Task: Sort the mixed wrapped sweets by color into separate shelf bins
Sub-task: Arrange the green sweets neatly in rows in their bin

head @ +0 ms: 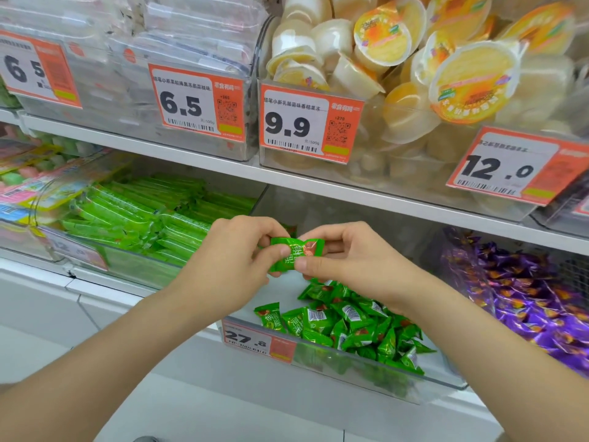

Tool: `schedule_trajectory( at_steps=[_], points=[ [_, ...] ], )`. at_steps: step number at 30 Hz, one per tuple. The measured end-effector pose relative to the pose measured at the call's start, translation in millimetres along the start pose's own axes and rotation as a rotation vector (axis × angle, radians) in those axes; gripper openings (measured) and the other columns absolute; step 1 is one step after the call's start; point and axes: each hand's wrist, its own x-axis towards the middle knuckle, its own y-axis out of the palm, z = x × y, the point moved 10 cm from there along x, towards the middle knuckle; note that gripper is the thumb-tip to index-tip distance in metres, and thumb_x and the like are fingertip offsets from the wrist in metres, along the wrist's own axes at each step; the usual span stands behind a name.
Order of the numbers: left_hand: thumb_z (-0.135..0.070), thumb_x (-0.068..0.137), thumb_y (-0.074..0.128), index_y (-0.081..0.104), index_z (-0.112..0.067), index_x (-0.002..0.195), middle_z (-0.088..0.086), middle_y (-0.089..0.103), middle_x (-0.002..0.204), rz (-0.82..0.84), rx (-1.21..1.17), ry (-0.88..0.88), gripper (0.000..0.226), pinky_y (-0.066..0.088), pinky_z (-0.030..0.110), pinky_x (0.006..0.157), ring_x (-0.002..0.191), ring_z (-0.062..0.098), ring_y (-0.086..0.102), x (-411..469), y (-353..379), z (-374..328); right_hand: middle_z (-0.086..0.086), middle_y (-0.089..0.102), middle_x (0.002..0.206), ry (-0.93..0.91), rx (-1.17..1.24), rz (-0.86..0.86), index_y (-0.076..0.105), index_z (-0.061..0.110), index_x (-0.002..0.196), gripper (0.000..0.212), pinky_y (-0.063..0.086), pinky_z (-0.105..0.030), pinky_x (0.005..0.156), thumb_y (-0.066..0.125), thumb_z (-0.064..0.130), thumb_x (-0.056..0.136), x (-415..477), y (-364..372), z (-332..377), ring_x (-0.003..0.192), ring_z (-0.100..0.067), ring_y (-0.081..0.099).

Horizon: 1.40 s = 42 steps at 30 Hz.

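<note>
A green wrapped sweet (294, 252) is held up between both hands above the middle bin. My left hand (236, 263) pinches its left end with thumb and fingers. My right hand (347, 260) pinches its right end, thumb on the front of the wrapper. Below them lies a heap of green wrapped sweets (347, 327) in a clear bin (366, 365) with a 27.8 price tag. Purple wrapped sweets (522, 301) fill the bin to the right.
Long green packets (137, 215) fill the clear bin on the left. The upper shelf (287, 178) carries bins of white packs and yellow jelly cups (414, 74) with orange price tags. The white shelf front (223, 393) lies below.
</note>
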Motion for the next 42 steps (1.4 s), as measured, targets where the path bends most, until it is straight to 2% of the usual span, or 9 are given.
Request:
schedule_trajectory(
  at_steps=[5, 7, 10, 13, 15, 22, 26, 39, 42],
  points=[
    [-0.031, 0.088, 0.083, 0.07, -0.032, 0.108, -0.002, 0.071, 0.088, 0.103, -0.092, -0.072, 0.024, 0.059, 0.031, 0.065, 0.065, 0.007, 0.073, 1.6, 6.4, 10.8, -0.017, 0.079, 0.093, -0.02, 0.05, -0.076, 0.075, 0.01, 0.112, 0.023, 0.063, -0.048, 0.087, 0.081, 0.009, 0.089, 5.4, 4.4, -2.1, 0.089, -0.033, 0.078],
    [-0.031, 0.083, 0.087, 0.071, -0.034, 0.105, -0.004, 0.068, 0.082, 0.065, 0.011, -0.055, 0.027, 0.051, 0.023, 0.064, 0.064, 0.007, 0.067, 3.2, -3.0, 13.4, -0.013, 0.08, 0.094, -0.05, 0.039, -0.04, 0.076, 0.012, 0.112, 0.02, 0.064, -0.041, 0.084, 0.079, 0.011, 0.092, 7.4, 10.6, 1.1, 0.09, -0.025, 0.078],
    [-0.037, 0.082, 0.087, 0.069, -0.036, 0.107, -0.014, 0.063, 0.084, -0.016, 0.227, -0.002, 0.031, 0.048, 0.03, 0.073, 0.071, 0.003, 0.059, 3.0, -17.0, 13.7, -0.003, 0.081, 0.093, -0.09, -0.049, -0.022, 0.08, 0.016, 0.102, 0.009, 0.055, -0.018, 0.069, 0.077, 0.014, 0.094, 13.1, 11.1, 6.0, 0.081, -0.007, 0.073],
    [-0.037, 0.082, 0.086, 0.067, -0.035, 0.116, -0.017, 0.062, 0.094, -0.068, 0.301, 0.024, 0.039, 0.042, 0.031, 0.079, 0.08, -0.001, 0.051, 3.2, -24.2, 17.2, 0.0, 0.079, 0.09, -0.09, -0.285, -0.187, 0.081, 0.023, 0.101, 0.012, 0.061, -0.031, 0.081, 0.083, 0.025, 0.09, 32.1, -8.9, -10.2, 0.083, -0.013, 0.074],
    [-0.033, 0.085, 0.083, 0.066, -0.035, 0.118, -0.013, 0.059, 0.101, -0.086, 0.339, 0.009, 0.038, 0.044, 0.03, 0.083, 0.08, 0.0, 0.047, 3.6, -28.2, 22.8, 0.008, 0.075, 0.085, -0.052, -0.501, -0.267, 0.079, 0.028, 0.102, 0.016, 0.059, -0.029, 0.088, 0.085, 0.029, 0.087, 43.7, -14.8, -26.5, 0.076, -0.006, 0.07],
    [-0.032, 0.09, 0.074, 0.068, -0.037, 0.111, -0.008, 0.052, 0.108, -0.004, 0.384, -0.075, 0.022, 0.05, 0.035, 0.083, 0.075, 0.003, 0.047, 1.2, -24.2, 34.5, -0.006, 0.066, 0.104, -0.009, -0.886, -0.129, 0.068, 0.029, 0.112, 0.023, 0.056, -0.043, 0.092, 0.074, 0.023, 0.09, 81.1, 31.6, -63.4, 0.105, -0.027, 0.063],
    [-0.031, 0.09, 0.074, 0.068, -0.037, 0.11, -0.008, 0.053, 0.106, -0.013, 0.379, -0.071, 0.022, 0.052, 0.037, 0.085, 0.074, 0.004, 0.049, 1.8, -25.9, 35.2, -0.01, 0.06, 0.108, -0.005, -0.948, -0.143, 0.061, 0.026, 0.106, 0.023, 0.056, -0.047, 0.085, 0.068, 0.013, 0.089, 94.5, 38.7, -64.4, 0.107, -0.036, 0.061],
    [-0.029, 0.092, 0.072, 0.069, -0.036, 0.108, -0.009, 0.051, 0.107, -0.012, 0.349, -0.07, 0.017, 0.052, 0.034, 0.084, 0.077, 0.004, 0.052, 2.5, -25.9, 35.8, -0.003, 0.063, 0.088, -0.106, -1.226, -0.23, 0.064, 0.023, 0.095, 0.018, 0.059, -0.042, 0.071, 0.072, 0.036, 0.086, 79.9, 36.0, -21.9, 0.082, -0.033, 0.065],
    [-0.029, 0.092, 0.073, 0.07, -0.037, 0.105, -0.011, 0.052, 0.105, -0.022, 0.344, -0.052, 0.016, 0.051, 0.033, 0.083, 0.075, 0.002, 0.05, 2.0, -27.1, 33.8, 0.008, 0.069, 0.085, -0.138, -1.011, -0.035, 0.071, 0.028, 0.095, 0.014, 0.061, -0.038, 0.078, 0.072, 0.036, 0.083, 73.8, 50.4, -26.8, 0.081, -0.018, 0.067]
  ],
)
